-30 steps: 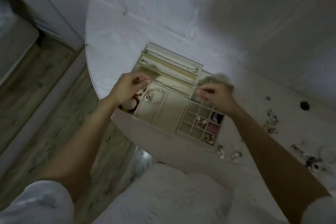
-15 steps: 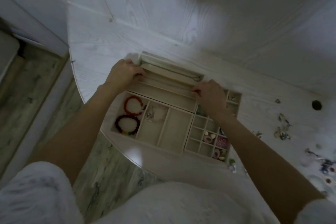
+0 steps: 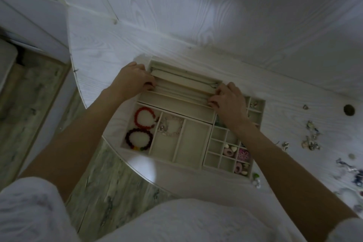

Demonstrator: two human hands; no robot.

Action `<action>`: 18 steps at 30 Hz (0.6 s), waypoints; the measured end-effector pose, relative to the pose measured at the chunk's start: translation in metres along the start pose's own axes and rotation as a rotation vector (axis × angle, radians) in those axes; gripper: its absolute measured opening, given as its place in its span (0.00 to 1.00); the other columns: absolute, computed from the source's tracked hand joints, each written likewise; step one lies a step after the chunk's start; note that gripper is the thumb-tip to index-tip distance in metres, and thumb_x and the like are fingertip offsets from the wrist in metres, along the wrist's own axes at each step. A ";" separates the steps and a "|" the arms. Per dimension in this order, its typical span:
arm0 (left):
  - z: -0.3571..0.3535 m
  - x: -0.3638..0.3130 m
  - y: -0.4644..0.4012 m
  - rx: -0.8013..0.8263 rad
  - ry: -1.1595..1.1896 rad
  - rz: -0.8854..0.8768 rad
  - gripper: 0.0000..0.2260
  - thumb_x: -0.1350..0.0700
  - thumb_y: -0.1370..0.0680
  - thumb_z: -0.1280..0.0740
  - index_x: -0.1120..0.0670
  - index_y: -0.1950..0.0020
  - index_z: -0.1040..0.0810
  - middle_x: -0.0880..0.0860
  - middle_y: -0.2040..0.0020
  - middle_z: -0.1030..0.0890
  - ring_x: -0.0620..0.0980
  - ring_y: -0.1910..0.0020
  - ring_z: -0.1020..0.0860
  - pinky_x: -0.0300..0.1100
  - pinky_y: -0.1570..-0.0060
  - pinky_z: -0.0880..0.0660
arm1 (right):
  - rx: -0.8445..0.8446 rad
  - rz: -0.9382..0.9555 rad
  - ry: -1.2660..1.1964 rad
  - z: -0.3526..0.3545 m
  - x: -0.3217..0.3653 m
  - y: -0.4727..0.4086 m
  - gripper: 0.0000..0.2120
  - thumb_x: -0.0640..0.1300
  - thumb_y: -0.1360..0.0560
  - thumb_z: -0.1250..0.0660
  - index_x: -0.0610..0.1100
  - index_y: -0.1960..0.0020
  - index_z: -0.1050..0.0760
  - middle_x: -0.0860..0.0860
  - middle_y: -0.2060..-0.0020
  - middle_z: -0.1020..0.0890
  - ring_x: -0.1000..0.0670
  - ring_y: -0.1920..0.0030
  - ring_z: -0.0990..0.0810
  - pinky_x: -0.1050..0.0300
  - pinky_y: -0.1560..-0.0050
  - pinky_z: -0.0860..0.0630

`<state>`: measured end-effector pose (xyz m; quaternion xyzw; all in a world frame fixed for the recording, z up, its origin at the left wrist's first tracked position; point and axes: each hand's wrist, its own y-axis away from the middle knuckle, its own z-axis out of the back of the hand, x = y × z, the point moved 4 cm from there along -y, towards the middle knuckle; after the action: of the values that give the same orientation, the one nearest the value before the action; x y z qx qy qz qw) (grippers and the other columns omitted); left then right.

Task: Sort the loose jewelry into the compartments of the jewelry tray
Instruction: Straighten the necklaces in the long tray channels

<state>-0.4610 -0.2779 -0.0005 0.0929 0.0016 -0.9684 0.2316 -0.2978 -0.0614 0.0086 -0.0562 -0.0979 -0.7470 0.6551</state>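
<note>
White table (image 3: 110, 49): necklace (image 3: 182, 96) between both hands.

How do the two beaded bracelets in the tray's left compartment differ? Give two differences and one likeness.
The red bracelet is bright red all round; the dark bracelet is deep maroon with a few yellow, red and green beads at its near edge. The red bracelet lies farther from the person, the dark bracelet nearer. Both are round beaded loops lying flat in one compartment.
</note>
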 end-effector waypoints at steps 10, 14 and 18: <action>-0.001 0.002 0.002 -0.101 -0.051 -0.089 0.09 0.51 0.27 0.32 0.54 0.61 0.15 0.53 0.63 0.19 0.56 0.63 0.25 0.44 0.62 0.39 | 0.007 -0.019 -0.046 -0.004 -0.014 -0.002 0.03 0.43 0.32 0.25 0.44 0.61 0.16 0.45 0.61 0.22 0.41 0.59 0.26 0.54 0.58 0.32; -0.005 0.001 -0.009 -0.003 -0.019 -0.105 0.07 0.58 0.37 0.20 0.54 0.63 0.15 0.53 0.66 0.21 0.56 0.65 0.24 0.43 0.65 0.31 | 0.096 -0.069 -0.026 -0.005 -0.007 -0.011 0.05 0.44 0.26 0.31 0.45 0.53 0.17 0.45 0.57 0.20 0.44 0.53 0.25 0.56 0.54 0.34; -0.005 -0.001 -0.015 0.046 -0.014 -0.153 0.08 0.59 0.39 0.19 0.53 0.64 0.15 0.53 0.67 0.22 0.57 0.64 0.23 0.45 0.64 0.28 | 0.190 -0.029 -0.003 -0.010 -0.001 -0.020 0.08 0.45 0.23 0.35 0.48 0.49 0.18 0.48 0.52 0.19 0.47 0.48 0.25 0.56 0.47 0.33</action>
<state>-0.4659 -0.2633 -0.0056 0.0912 -0.0152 -0.9836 0.1549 -0.3169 -0.0598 -0.0027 0.0066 -0.1702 -0.7438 0.6464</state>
